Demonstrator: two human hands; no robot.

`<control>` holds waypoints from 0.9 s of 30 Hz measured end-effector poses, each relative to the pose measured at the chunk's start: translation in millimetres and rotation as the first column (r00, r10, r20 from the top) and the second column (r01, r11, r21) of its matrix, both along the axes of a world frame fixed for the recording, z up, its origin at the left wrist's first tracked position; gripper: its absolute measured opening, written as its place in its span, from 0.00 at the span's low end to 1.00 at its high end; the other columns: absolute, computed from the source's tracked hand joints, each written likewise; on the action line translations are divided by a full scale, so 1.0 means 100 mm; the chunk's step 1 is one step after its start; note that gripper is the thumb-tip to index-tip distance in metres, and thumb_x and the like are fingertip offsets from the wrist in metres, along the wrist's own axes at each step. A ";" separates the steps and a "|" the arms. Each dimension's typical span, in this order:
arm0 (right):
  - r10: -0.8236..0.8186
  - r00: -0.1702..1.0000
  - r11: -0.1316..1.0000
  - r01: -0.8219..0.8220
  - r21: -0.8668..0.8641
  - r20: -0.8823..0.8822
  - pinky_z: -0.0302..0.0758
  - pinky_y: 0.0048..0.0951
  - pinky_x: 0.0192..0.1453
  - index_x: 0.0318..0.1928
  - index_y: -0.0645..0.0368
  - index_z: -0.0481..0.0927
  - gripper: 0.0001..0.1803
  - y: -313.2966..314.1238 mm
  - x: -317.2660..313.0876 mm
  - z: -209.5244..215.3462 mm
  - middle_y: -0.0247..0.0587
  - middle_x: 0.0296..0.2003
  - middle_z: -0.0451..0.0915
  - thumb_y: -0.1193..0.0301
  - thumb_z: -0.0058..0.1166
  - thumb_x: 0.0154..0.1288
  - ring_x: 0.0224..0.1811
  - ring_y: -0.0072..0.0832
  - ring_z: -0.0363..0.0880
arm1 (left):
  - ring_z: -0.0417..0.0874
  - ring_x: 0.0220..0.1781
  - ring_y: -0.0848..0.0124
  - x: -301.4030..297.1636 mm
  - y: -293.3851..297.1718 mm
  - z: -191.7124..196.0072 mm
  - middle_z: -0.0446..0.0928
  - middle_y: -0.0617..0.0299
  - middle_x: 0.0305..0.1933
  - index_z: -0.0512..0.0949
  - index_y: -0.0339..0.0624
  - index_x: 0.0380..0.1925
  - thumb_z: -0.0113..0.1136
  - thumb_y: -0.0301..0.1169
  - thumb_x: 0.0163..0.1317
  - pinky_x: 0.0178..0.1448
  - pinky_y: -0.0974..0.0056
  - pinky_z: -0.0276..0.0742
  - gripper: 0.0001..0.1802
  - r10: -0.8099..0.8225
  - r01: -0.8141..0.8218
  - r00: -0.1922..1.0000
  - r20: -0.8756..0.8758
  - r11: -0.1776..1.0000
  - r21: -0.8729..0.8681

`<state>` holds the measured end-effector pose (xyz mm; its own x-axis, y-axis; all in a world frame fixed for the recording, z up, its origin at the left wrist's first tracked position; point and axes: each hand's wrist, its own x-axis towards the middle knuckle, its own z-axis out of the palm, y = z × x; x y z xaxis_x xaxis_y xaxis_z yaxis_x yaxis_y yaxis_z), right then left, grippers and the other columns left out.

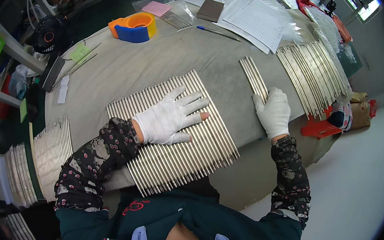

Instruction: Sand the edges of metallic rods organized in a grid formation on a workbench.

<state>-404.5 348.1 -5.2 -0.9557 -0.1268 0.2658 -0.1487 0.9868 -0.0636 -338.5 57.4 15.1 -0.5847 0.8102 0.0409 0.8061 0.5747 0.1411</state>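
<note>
— Our left hand point(169, 117), white-gloved, lies flat with fingers spread on the wide sheet of metal rods point(176, 135), gripping nothing.

— And the right hand point(273, 112)?

— Just right of that sheet, fingers loosely curled, fingertips touching the near end of a small bundle of rods point(253, 77). We can't tell whether it pinches them. Both lie on the grey table point(161, 58)

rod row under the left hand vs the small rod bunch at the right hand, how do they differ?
The rod row is a wide sheet of many rods; the small rod bunch holds only a few. The left hand lies flat, fingers spread, on top of the row; the right hand touches only the bunch's near end. The row reaches the table's near edge; the bunch lies farther in. Both are thin silvery rods laid side by side.
</note>
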 end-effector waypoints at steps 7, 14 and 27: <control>0.346 0.930 0.916 -0.304 -0.262 0.128 0.76 0.39 0.41 0.38 0.62 0.73 0.17 -0.56 0.43 0.11 0.47 0.33 0.75 0.60 0.56 0.58 0.39 0.43 0.76 | 0.51 0.74 0.49 -0.22 0.22 -0.04 0.53 0.43 0.71 0.57 0.42 0.66 0.50 0.54 0.60 0.73 0.39 0.40 0.40 0.037 -0.038 0.999 0.019 0.998 0.060; 0.276 0.954 0.827 -0.172 -0.536 0.120 0.73 0.36 0.39 0.35 0.61 0.77 0.06 -0.10 0.49 0.08 0.43 0.31 0.76 0.73 0.56 0.57 0.36 0.39 0.76 | 0.55 0.72 0.54 -0.58 0.69 -0.06 0.59 0.48 0.68 0.64 0.38 0.62 0.47 0.57 0.60 0.73 0.42 0.45 0.39 0.076 -0.077 0.997 -0.020 0.995 -0.066; 0.197 0.979 0.420 -0.140 -0.896 -0.061 0.69 0.33 0.54 0.48 0.63 0.73 0.18 0.22 0.99 -0.10 0.45 0.48 0.74 0.68 0.51 0.59 0.48 0.34 0.73 | 0.51 0.75 0.54 -0.80 0.27 -0.19 0.53 0.48 0.72 0.58 0.42 0.67 0.47 0.52 0.62 0.75 0.47 0.42 0.38 0.017 -0.016 1.000 -0.010 0.990 0.138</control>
